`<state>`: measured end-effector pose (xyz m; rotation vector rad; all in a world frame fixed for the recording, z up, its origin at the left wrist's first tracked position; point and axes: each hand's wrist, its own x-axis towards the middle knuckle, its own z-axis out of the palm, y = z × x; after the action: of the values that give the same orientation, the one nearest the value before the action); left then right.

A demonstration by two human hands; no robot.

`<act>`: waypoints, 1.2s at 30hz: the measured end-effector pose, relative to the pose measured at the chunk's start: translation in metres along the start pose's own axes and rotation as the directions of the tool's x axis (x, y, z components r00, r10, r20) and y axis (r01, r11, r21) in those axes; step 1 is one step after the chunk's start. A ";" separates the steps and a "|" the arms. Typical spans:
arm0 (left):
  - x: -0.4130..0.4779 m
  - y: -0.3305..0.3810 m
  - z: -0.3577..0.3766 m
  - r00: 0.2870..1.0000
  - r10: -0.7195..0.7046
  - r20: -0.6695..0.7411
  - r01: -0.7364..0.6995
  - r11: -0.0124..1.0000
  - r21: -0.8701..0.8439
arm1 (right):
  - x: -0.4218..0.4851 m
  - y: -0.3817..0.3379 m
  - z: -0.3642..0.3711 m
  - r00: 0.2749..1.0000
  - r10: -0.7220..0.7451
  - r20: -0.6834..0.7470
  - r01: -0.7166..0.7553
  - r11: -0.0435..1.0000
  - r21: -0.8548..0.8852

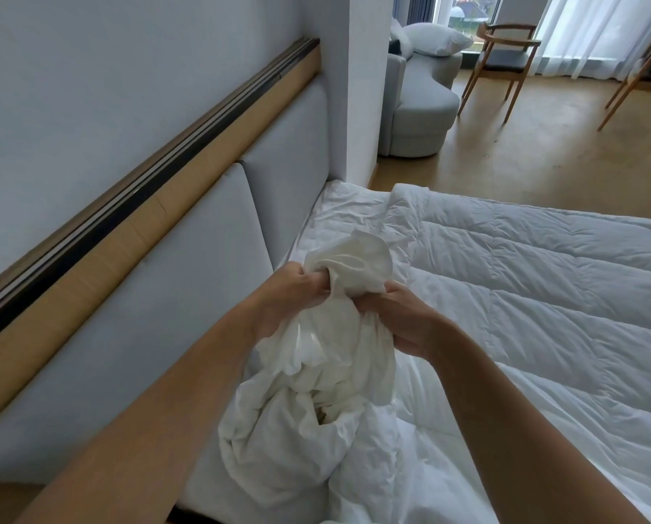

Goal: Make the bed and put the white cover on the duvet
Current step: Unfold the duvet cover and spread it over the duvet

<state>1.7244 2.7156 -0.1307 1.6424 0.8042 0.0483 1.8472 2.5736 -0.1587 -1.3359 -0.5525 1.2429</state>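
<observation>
Cover is a scrunched wad mid-frame, held up close to the headboard. The left hand and right hand both have fingers curled tight into the cloth, I'd guess hunting for a corner or the opening, hard to tell. The quilted duvet lies spread across the right of the frame, bare, so it's ready to slip in.

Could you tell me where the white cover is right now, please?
In the head view the white cover is bunched at centre, gripped by the left hand and right hand, above the duvet, near the headboard.
</observation>
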 end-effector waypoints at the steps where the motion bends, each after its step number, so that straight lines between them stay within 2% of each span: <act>1: 0.001 -0.001 0.003 0.998 0.024 -0.061 -0.023 1.000 0.018 | 0.001 0.004 0.001 1.000 -0.007 0.014 0.006 1.000 0.025; 3: 0.004 -0.001 0.007 0.989 0.052 -0.141 -0.047 0.998 0.038 | 0.001 0.009 0.004 0.998 -0.005 0.064 0.001 0.998 0.063; 5: 0.004 -0.001 0.007 0.989 0.068 -0.131 -0.061 0.997 0.050 | 0.005 0.014 0.007 0.992 0.043 0.119 -0.037 0.998 -0.053; 8: 0.001 -0.007 -0.004 0.993 0.069 0.096 -0.073 0.997 0.039 | 0.009 0.009 0.001 0.989 0.123 0.089 -0.101 0.971 -0.219; 11: 0.000 -0.022 -0.021 0.960 0.068 0.271 -0.059 0.997 -0.039 | 0.011 -0.003 -0.008 0.985 0.065 0.161 -0.026 0.973 -0.230; 13: 0.001 -0.026 -0.027 0.921 0.017 0.388 -0.001 0.999 -0.042 | 0.013 -0.008 -0.007 0.989 0.037 0.145 0.003 0.964 -0.267; 17: 0.001 -0.027 -0.038 0.817 -0.063 0.574 0.069 0.998 0.011 | 0.018 -0.009 -0.003 1.000 -0.023 0.017 0.026 0.987 -0.157; 20: 0.003 -0.031 -0.048 0.837 -0.054 0.544 0.040 0.999 0.037 | 0.017 -0.008 -0.006 0.995 -0.035 -0.098 0.034 0.999 -0.006; 23: 0.004 -0.032 -0.044 0.849 -0.040 0.527 -0.023 0.994 0.111 | 0.016 -0.010 -0.012 0.989 -0.045 -0.141 0.046 0.999 0.004; 26: 0.006 -0.030 -0.045 0.828 -0.041 0.559 -0.065 0.983 0.169 | 0.013 -0.010 -0.018 0.996 0.015 -0.087 -0.019 0.998 -0.052; 30: 0.010 -0.023 -0.048 0.836 -0.007 0.549 -0.057 0.993 0.099 | 0.006 -0.007 -0.026 0.990 0.136 0.044 -0.134 0.990 -0.047; 33: 0.016 -0.022 -0.033 0.908 -0.001 0.418 0.017 0.999 -0.035 | 0.003 -0.001 -0.028 0.962 0.216 0.164 -0.191 0.969 -0.158; 36: 0.019 -0.021 -0.022 0.930 0.021 0.366 0.033 0.990 -0.139 | 0.000 0.005 -0.022 0.959 0.262 0.113 -0.196 0.893 -0.406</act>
<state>1.7186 2.7449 -0.1515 1.4546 0.5057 -0.1978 1.8647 2.5634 -0.1686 -1.6798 -0.8110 1.5008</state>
